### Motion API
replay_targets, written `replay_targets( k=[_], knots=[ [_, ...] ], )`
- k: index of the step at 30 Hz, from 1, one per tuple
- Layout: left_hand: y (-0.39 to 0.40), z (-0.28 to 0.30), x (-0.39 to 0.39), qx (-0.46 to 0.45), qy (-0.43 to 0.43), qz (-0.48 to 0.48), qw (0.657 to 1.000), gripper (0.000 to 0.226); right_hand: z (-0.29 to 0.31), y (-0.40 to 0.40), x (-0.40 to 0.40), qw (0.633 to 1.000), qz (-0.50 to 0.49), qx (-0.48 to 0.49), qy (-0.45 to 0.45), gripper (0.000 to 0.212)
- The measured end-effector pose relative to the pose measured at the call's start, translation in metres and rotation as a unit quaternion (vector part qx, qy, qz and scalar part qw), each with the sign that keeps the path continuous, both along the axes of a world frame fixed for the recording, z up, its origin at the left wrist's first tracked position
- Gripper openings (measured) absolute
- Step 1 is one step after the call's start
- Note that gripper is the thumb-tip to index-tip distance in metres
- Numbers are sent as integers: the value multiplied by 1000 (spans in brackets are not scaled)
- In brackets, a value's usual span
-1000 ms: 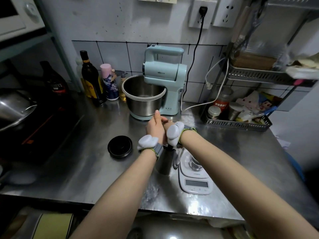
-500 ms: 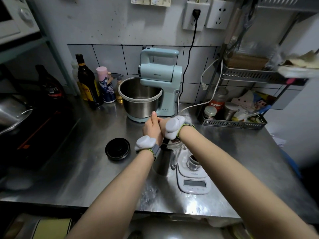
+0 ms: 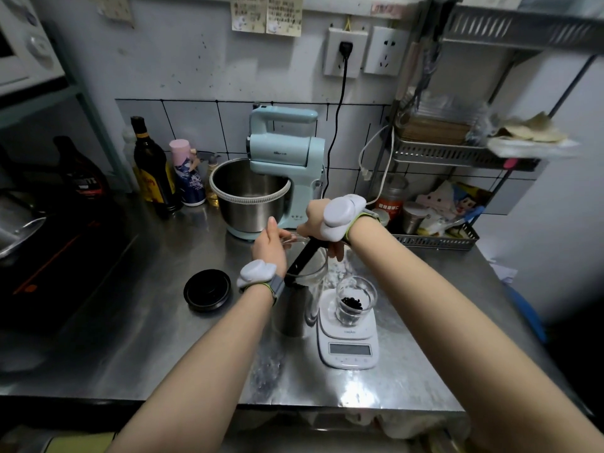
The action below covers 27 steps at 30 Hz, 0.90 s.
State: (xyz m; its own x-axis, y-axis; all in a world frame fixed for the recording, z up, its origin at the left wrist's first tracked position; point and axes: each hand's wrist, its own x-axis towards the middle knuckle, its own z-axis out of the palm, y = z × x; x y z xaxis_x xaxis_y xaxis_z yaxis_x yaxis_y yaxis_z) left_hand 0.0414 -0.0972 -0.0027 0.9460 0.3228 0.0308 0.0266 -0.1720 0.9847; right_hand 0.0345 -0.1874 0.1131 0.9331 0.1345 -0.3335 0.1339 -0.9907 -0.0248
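A steel canister stands on the steel counter, just left of a white kitchen scale. On the scale sits a small clear glass with dark beans in its bottom. A clear round lid with a black bar across it is tilted up over the canister's mouth. My right hand grips the upper end of the black bar from above. My left hand pinches a thin wire clasp at the lid's far edge. The canister's inside is hidden.
A black round lid lies on the counter to the left. Behind my hands stands a pale blue stand mixer with its steel bowl, bottles to its left and a wire rack of jars to the right.
My hands have drawn slightly apart and the clear lid with its black bar now stands tilted up between them. The glass with beans on the scale has come into plain view.
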Motion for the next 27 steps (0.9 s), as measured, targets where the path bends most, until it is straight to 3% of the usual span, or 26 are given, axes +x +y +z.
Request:
replay_targets(
  k=[3,9,12,15,22,27],
  knots=[
    [-3,-2,0,-33,-12,6,999,52,-8,-17,3,998,-28,34,-48,37],
    [-5,-3,1,-68,-2,3,998,56,-18,-52,-2,986,-125,111,-26,39],
    [-4,-3,1,-68,4,-3,998,57,-23,-62,-5,948,-201,244,31,34],
    [-4,-3,-2,-66,0,-5,998,58,-29,-70,-7,907,-257,332,20,29],
    [-3,-2,-1,-27,-4,-3,1000,59,-42,-77,-9,863,-313,395,12,30],
    [-1,0,-1,0,-1,0,1000,54,-56,-75,-7,861,-315,399,12,35]
  ],
)
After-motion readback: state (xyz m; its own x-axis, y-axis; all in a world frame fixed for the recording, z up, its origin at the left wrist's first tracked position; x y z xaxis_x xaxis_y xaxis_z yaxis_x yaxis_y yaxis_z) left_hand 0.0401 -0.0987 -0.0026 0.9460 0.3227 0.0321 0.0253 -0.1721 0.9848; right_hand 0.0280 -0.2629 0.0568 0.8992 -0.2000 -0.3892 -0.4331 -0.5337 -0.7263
